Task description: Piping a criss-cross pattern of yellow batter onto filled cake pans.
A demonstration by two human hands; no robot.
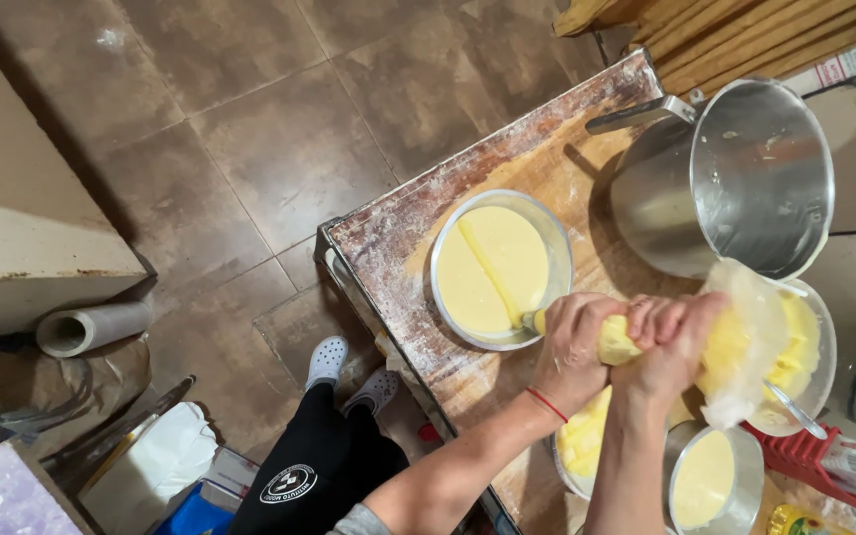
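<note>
Head view: two hands squeeze a piping bag over a round pan of yellow batter.

Head view again, closer: the left hand (pixel 575 349) has its fingers wrapped tight round the narrow end of the piping bag (pixel 735 347), tip just over the pan (pixel 500 268) rim; the right hand (pixel 674 342) clenches the bag's middle. The bag sits above the floured wooden table (pixel 507 173), between a big steel pot (pixel 735 178) and a glass bowl (pixel 816 367). Its thin plastic looks soft, slack and probably greasy, so it is likely best gripped near the nozzle and at the twisted top.
</note>
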